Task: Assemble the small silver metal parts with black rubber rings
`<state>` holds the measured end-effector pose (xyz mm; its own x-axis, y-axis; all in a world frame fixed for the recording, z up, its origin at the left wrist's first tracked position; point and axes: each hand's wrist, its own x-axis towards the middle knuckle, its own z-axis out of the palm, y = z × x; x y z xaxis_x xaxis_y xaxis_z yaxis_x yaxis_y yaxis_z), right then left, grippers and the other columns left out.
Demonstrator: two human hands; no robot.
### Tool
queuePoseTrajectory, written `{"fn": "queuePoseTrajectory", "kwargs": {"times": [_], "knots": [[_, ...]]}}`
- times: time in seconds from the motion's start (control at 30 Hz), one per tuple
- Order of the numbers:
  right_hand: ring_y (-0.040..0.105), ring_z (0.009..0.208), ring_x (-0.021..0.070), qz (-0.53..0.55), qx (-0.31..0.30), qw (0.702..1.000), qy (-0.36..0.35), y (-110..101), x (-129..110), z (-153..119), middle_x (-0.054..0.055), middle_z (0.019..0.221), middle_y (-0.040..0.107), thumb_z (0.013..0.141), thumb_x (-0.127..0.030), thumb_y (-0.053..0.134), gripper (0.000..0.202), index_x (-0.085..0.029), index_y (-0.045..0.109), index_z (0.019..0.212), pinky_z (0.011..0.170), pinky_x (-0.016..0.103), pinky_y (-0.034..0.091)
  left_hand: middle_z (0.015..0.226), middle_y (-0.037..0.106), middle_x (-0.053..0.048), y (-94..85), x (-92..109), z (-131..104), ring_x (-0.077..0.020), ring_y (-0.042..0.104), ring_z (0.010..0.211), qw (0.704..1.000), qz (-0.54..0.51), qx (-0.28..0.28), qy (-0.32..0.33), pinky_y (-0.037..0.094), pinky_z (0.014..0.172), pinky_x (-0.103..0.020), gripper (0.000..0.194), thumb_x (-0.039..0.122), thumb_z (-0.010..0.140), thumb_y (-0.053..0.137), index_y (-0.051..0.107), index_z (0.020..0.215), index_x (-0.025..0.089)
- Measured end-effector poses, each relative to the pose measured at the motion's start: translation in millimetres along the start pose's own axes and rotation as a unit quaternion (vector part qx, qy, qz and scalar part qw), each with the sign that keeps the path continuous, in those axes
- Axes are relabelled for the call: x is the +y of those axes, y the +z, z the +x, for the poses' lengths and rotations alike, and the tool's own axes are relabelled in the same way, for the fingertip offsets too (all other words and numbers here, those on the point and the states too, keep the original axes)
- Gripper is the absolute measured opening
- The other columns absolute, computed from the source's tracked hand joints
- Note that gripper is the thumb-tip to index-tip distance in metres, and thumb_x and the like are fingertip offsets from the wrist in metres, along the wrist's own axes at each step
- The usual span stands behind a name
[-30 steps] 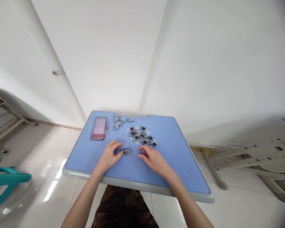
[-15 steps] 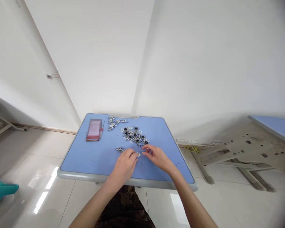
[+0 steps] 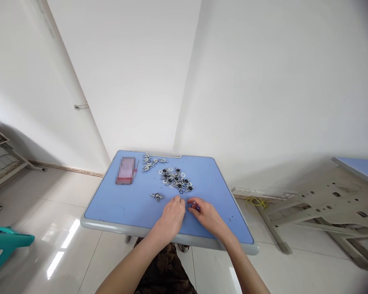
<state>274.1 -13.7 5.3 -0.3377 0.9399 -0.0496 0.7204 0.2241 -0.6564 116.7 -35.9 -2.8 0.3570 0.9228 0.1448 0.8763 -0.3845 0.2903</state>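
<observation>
My left hand is over the blue desk's near half, its fingers pinched together and pointing away from me. What lies in that pinch is too small and covered to make out. Just right of it, my right hand curves with thumb and forefinger apart; a small glint shows between them, unclear. Beyond both hands lies a pile of small metal parts with black round centres, mixed with flat pale plates. A single metal part with a ring rests left of my left hand.
A second small group of metal parts lies at the desk's far edge. Left of it are a phone and a thin screwdriver-like tool. A wall stands behind. Another desk is at right, a teal stool at lower left.
My left hand has shifted right, closer to my right hand, uncovering the single metal part. The pale plate seen at its fingertips is now hidden. The whole view has tilted slightly.
</observation>
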Motion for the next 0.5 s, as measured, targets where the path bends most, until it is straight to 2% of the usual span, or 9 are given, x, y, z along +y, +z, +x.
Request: {"fn": "queuePoseTrajectory", "kwargs": {"times": [0.17, 0.27, 0.37, 0.5], "knots": [[0.06, 0.079, 0.0195, 0.012, -0.021, 0.999, -0.028, 1, -9, 0, 0.005, 0.087, 0.067, 0.082, -0.025, 0.047, 0.021, -0.02, 0.061, 0.097, 0.07, 0.031, 0.044, 0.091, 0.061, -0.01, 11.6, -5, -8, -0.0224, 0.062, 0.077, 0.998, -0.053, 0.002, -0.034, 0.049, 0.068, -0.033, 0.017, 0.003, 0.084, 0.044, 0.055, 0.09, 0.014], [0.058, 0.072, 0.0174, 0.046, -0.06, 0.996, -0.049, 0, -16, 0, 0.003, 0.081, 0.066, 0.083, -0.025, 0.045, 0.019, -0.02, 0.062, 0.09, 0.066, 0.029, 0.043, 0.088, 0.062, -0.006, 13.6, -12, -18, -0.0198, 0.062, 0.077, 0.989, -0.138, 0.038, -0.028, 0.047, 0.068, -0.03, 0.013, 0.007, 0.085, 0.047, 0.054, 0.086, 0.018], [0.053, 0.066, 0.0154, 0.072, -0.087, 0.991, -0.066, -1, -26, 1, 0.001, 0.074, 0.063, 0.084, -0.028, 0.047, 0.018, -0.02, 0.063, 0.084, 0.061, 0.026, 0.041, 0.084, 0.061, -0.003, 8.4, -22, -28, -0.0174, 0.06, 0.076, 0.97, -0.221, 0.089, -0.048, 0.046, 0.069, -0.028, 0.015, 0.007, 0.085, 0.047, 0.052, 0.081, 0.02], [0.048, 0.062, 0.0133, 0.073, -0.088, 0.99, -0.087, 2, -42, 9, -0.001, 0.072, 0.061, 0.082, -0.026, 0.05, 0.014, -0.02, 0.063, 0.081, 0.057, 0.025, 0.037, 0.083, 0.061, -0.002, -3.2, -34, -36, -0.0175, 0.06, 0.076, 0.96, -0.249, 0.11, -0.071, 0.045, 0.068, -0.028, 0.017, 0.005, 0.082, 0.047, 0.052, 0.086, 0.02]]}}
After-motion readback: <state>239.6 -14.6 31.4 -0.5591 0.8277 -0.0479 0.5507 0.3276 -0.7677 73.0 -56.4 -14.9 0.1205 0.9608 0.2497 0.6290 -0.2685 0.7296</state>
